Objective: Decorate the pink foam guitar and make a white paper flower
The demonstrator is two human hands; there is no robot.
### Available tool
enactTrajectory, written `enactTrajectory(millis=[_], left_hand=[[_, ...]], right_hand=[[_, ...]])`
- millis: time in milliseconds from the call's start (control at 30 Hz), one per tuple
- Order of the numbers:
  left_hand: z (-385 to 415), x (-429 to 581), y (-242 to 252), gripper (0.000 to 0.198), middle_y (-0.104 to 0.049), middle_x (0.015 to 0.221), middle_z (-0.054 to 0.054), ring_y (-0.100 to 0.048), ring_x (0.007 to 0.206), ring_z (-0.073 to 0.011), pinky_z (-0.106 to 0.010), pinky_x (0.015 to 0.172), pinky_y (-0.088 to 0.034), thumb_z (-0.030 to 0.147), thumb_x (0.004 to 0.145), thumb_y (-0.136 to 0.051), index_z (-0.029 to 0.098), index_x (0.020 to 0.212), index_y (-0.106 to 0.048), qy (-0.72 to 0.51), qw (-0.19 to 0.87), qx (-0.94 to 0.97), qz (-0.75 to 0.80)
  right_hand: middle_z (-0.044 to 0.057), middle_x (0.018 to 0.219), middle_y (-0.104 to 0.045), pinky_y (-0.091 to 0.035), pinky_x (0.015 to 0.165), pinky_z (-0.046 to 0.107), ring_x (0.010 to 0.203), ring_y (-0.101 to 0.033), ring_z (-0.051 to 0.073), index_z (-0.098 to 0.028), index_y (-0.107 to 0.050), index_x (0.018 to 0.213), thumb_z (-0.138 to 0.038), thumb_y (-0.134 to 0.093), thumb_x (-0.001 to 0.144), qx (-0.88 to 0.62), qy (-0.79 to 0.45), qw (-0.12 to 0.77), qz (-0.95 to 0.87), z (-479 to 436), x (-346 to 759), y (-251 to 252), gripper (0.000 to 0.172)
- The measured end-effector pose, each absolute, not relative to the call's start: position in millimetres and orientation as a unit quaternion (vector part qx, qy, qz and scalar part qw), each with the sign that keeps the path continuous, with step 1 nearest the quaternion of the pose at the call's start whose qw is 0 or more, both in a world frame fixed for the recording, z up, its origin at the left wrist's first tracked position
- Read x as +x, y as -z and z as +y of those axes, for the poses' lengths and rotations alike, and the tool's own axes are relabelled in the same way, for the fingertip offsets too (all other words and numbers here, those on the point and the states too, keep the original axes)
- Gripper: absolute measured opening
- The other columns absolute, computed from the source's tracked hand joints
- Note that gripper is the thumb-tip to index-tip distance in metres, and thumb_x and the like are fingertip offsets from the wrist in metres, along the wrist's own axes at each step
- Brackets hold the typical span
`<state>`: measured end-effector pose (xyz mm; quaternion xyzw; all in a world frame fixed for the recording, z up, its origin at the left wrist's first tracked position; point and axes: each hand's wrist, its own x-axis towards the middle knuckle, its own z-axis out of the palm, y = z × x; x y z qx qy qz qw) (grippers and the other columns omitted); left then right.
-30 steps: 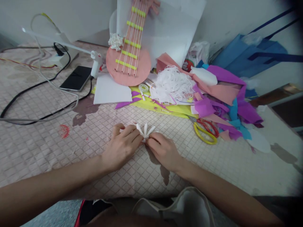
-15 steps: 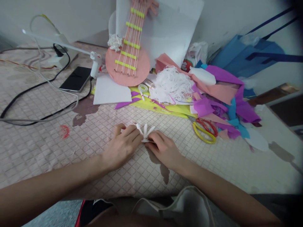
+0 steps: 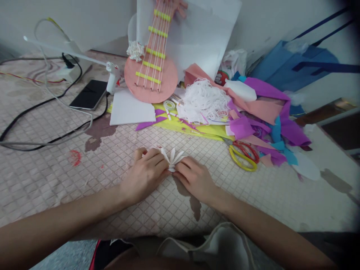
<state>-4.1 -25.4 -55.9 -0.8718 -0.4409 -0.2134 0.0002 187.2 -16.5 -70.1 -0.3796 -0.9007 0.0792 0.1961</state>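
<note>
My left hand and my right hand meet over a small white paper flower with looped petals, low on the quilted pink surface. The fingers of both hands are closed and pinch the flower's base from either side. The petals fan upward between my fingertips. Part of the flower is hidden under my left fingers.
Yellow-and-red scissors lie to the right. Behind are a pink paper guitar, a white thread heap, coloured felt scraps, white sheets, a tape roll, a phone, cables and a glue gun.
Both hands stay pinched on the flower with only slight finger shifts. The view has drifted a little.
</note>
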Motion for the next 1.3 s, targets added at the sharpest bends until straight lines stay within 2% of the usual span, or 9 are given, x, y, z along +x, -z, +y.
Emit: enactTrajectory(millis=[167,367,667,900,1200,1300], left_hand=[[-25.6,-6.1,55.5,0.015,-0.065,0.082,0.0,-0.054,0.09,-0.02,-0.04,0.08,-0.028,0.027,0.088,-0.053,0.019,0.077,-0.058,0.245,0.044,-0.872,-0.422],[-30.8,-8.9,51.0,0.027,-0.067,0.082,-0.001,-0.055,0.086,-0.018,-0.038,0.074,-0.029,0.014,0.095,-0.035,0.017,0.087,-0.06,0.24,0.106,-0.901,-0.346],[-32.9,-8.5,54.8,0.024,-0.064,0.078,0.0,-0.054,0.089,-0.0176,-0.037,0.074,-0.029,0.011,0.093,-0.036,0.017,0.084,-0.057,0.223,0.15,-0.894,-0.36],[-33.4,-8.3,53.4,0.024,-0.064,0.078,0.0,-0.055,0.092,-0.0179,-0.038,0.075,-0.029,0.012,0.094,-0.037,0.017,0.083,-0.058,0.236,0.157,-0.885,-0.369],[-33.0,-8.6,58.2,0.032,-0.062,0.082,0.0,-0.052,0.089,-0.0167,-0.033,0.079,-0.034,0.008,0.093,-0.027,0.019,0.081,-0.055,0.151,0.177,-0.906,-0.354],[-31.8,-8.2,55.9,0.028,-0.061,0.08,0.0,-0.053,0.086,-0.0175,-0.035,0.077,-0.033,0.008,0.093,-0.031,0.018,0.08,-0.054,0.164,0.156,-0.907,-0.355]], right_hand=[[0.005,0.091,-0.06,-0.048,0.071,0.029,0.086,-0.054,0.016,-0.018,-0.058,0.084,-0.024,-0.043,0.092,-0.385,-0.104,0.187,-0.898,-16.2,188.8,71.3,0.018],[0.007,0.096,-0.061,-0.049,0.072,0.031,0.092,-0.055,0.018,-0.018,-0.058,0.092,-0.023,-0.044,0.091,-0.387,-0.127,0.192,-0.893,-15.7,189.4,72.3,0.014],[0.007,0.096,-0.06,-0.048,0.073,0.03,0.091,-0.055,0.017,-0.018,-0.056,0.092,-0.025,-0.042,0.092,-0.387,-0.132,0.194,-0.892,-17.0,187.0,71.4,0.016],[0.006,0.091,-0.059,-0.046,0.068,0.028,0.086,-0.055,0.016,-0.018,-0.056,0.088,-0.025,-0.043,0.092,-0.386,-0.126,0.185,-0.895,-17.0,186.4,71.0,0.016],[0.004,0.083,-0.059,-0.037,0.055,0.027,0.08,-0.051,0.017,-0.019,-0.057,0.083,-0.021,-0.043,0.092,-0.372,-0.042,0.128,-0.918,-16.0,183.0,68.2,0.017],[0.003,0.081,-0.058,-0.037,0.055,0.027,0.079,-0.05,0.017,-0.019,-0.056,0.082,-0.019,-0.043,0.091,-0.369,-0.029,0.129,-0.92,-17.0,183.2,71.0,0.016]])
